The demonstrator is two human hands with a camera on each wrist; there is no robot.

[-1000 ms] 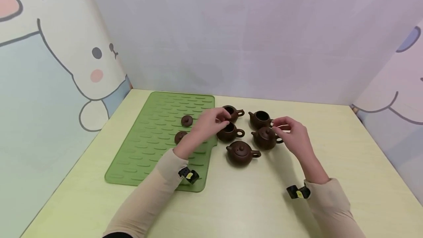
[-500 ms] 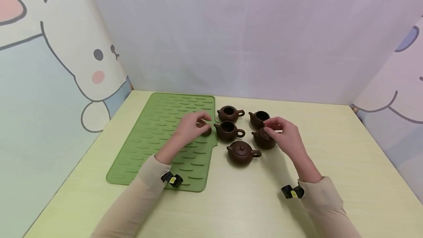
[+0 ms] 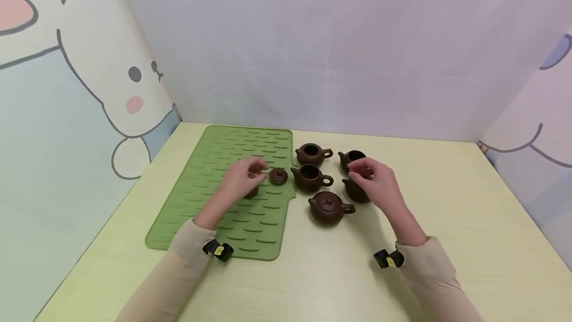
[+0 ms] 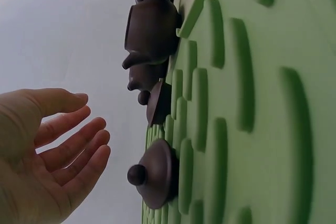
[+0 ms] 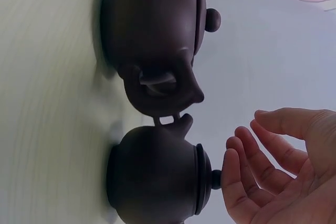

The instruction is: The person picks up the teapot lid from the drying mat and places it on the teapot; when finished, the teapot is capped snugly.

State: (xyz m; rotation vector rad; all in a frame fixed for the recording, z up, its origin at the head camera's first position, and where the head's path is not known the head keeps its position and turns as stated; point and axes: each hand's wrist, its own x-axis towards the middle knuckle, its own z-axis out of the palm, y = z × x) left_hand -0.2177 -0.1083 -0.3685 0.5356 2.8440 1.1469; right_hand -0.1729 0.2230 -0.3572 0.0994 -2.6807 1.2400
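My left hand (image 3: 241,179) is over the green ridged mat (image 3: 192,198), its fingers loosely bent with nothing between them. Just below it is a small dark brown teapot lid (image 4: 157,174), partly hidden by the hand in the head view. A second lid (image 3: 278,177) lies knob-up near the mat's right edge. On the right, my right hand (image 3: 376,179) hovers over a lidded teapot (image 5: 152,177), fingers relaxed and empty. One fingertip appears close to that teapot's knob (image 5: 216,179); I cannot tell whether they touch.
Another lidded teapot (image 3: 327,208) stands in front. Three teapots without lids, a back one (image 3: 311,155), a middle one (image 3: 308,179) and a right one (image 3: 350,161), stand close together beside the mat. A pale wall (image 3: 321,53) rises behind the table (image 3: 330,272).
My left hand has moved left from above the unlidded teapots to the mat, and the lid near the mat's right edge has come into view. My right hand has drifted slightly left.
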